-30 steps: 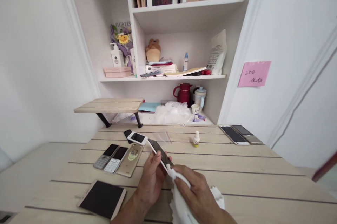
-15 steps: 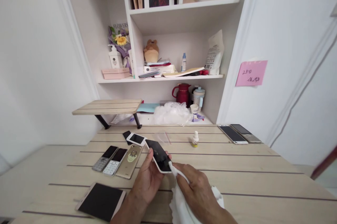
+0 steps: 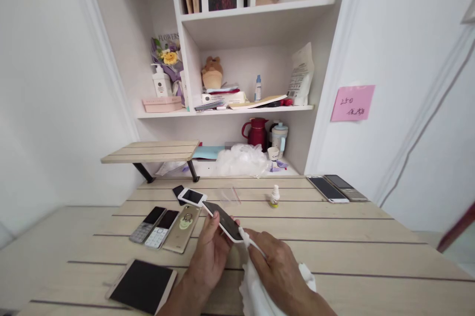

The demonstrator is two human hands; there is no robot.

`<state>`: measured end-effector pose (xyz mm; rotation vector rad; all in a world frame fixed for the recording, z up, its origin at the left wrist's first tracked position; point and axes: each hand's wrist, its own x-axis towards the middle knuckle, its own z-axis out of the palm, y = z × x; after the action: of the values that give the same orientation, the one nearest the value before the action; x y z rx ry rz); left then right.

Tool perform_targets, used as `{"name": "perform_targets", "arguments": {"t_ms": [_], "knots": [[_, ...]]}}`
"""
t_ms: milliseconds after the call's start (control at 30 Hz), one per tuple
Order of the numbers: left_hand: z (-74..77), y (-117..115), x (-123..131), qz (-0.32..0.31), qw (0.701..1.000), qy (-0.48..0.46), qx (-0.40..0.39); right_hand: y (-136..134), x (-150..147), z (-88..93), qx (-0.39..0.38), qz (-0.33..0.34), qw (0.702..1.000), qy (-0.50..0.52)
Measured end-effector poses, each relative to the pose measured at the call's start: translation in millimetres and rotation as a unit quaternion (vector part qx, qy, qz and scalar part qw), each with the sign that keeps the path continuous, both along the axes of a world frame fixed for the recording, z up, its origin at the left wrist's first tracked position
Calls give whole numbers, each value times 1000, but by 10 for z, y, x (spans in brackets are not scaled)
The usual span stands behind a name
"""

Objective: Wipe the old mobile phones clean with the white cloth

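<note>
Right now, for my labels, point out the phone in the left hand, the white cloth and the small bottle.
Phone (image 3: pixel 224 222): head view, on its dark glass face.
White cloth (image 3: pixel 260 292): head view, on its hanging fold.
Small bottle (image 3: pixel 274 198): head view, on its body.

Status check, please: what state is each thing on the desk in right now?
Left hand: holding the smartphone
Smartphone: tilted, screen dark
Right hand: gripping the white cloth
White cloth: bunched, tip at the smartphone's edge
Small bottle: upright, capped
Gold phone: lying back up, ring holder showing
Keypad phones: lying face up, screens dark
</note>
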<state>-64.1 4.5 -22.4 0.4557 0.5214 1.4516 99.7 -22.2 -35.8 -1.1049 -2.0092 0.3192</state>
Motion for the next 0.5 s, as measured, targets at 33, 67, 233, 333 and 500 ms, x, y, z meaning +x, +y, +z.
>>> {"name": "perform_targets", "arguments": {"t_ms": [33, 67, 233, 333, 500], "knots": [[0, -9, 10, -1, 1000, 3, 7, -7, -2, -1, 17, 11, 1000, 3], [-4, -22, 23, -8, 1000, 6, 13, -17, -5, -2, 38, 22, 999, 5], [-41, -53, 67, -20, 999, 9, 29, -34, -14, -14, 78, 34, 996, -12], [-44, -14, 36, -20, 1000, -14, 17, -2, -14, -33, 40, -11, 998, -37], [-9, 34, -8, -16, 999, -46, -16, 28, -6, -53, 33, -64, 995, -63]]}}
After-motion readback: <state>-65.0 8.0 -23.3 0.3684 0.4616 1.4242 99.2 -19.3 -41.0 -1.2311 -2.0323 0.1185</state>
